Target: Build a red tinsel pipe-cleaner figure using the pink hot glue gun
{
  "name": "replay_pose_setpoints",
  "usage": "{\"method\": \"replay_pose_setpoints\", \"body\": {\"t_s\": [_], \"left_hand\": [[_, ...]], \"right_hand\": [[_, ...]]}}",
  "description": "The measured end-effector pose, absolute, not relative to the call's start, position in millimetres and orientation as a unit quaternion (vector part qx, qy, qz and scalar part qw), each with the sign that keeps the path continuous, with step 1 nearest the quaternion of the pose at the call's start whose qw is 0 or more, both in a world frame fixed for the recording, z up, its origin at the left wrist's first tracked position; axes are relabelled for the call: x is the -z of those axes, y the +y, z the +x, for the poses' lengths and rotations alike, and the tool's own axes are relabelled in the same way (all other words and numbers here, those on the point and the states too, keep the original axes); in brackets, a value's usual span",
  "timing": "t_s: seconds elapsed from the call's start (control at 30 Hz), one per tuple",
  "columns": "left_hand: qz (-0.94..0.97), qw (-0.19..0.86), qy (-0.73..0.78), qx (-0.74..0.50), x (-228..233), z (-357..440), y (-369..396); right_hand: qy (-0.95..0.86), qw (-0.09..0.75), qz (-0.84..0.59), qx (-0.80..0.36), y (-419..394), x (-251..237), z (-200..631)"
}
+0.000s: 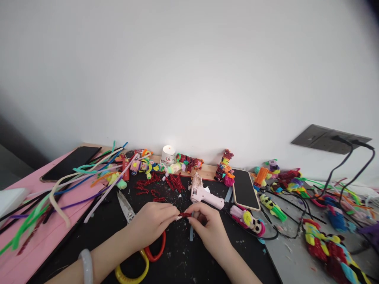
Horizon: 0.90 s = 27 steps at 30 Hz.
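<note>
Both hands meet over the black work mat [183, 256]: the left hand [151, 223] and the right hand [207, 227] each pinch one end of a short red glittery pipe-cleaner piece [185, 215], held just above the mat. Scissors with a yellow and a red handle loop [139, 252] lie under the left wrist, and a pink glue gun [203, 193] rests just beyond the fingertips

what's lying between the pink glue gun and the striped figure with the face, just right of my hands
In the head view, a phone lies face up, dark-screened, between the pink glue gun and the striped figure.
</note>
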<state>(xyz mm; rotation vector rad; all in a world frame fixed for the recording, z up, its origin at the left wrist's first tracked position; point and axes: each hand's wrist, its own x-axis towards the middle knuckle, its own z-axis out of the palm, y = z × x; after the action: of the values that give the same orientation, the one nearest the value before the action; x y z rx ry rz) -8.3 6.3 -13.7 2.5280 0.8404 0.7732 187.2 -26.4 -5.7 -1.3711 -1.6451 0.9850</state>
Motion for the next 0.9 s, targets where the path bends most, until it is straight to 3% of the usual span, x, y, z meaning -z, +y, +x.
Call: {"method": "replay_pose_setpoints", "body": {"t_s": [0.9], "left_hand": [[0.926, 0.201, 0.248, -0.203, 9.1, -12.3, 11.2]], "right_hand": [[-0.593, 0.357, -0.519, -0.501, -22.1, 4.8, 193.9]]}}
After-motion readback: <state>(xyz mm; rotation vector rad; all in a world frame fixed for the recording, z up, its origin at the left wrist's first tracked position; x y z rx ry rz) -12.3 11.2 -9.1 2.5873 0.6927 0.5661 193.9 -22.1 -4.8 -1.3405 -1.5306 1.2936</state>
